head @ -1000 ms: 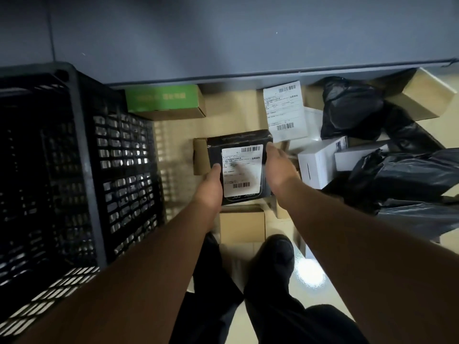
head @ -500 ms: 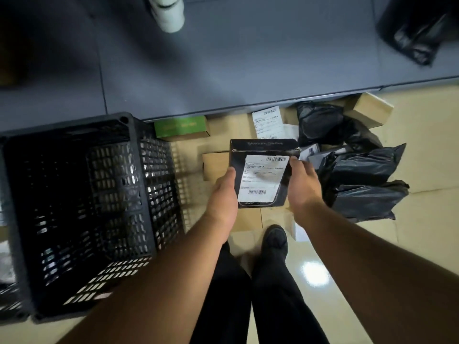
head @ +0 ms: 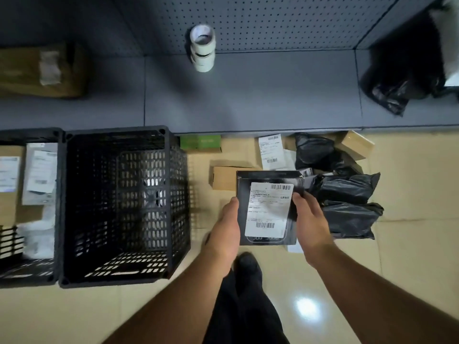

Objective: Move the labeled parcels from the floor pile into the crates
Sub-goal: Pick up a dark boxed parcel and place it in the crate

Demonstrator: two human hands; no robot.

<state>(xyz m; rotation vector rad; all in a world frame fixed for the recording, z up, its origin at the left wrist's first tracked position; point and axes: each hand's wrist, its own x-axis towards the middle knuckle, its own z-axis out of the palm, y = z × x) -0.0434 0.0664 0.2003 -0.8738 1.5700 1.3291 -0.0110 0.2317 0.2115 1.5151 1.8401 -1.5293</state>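
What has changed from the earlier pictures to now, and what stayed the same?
The black box has been lifted up from the floor pile toward the person, and the view has risen with it, so the shelf and a second crate now show. The left hand and right hand still grip the box's sides. The empty black crate and the pile have not moved.

left crate (head: 27, 276) cut by frame edge, label print (head: 268, 209) unreadable, shelf box (head: 42, 70) blurred

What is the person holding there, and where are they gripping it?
A black labeled box, held by both hands: left hand on its left edge, right hand on its right edge.
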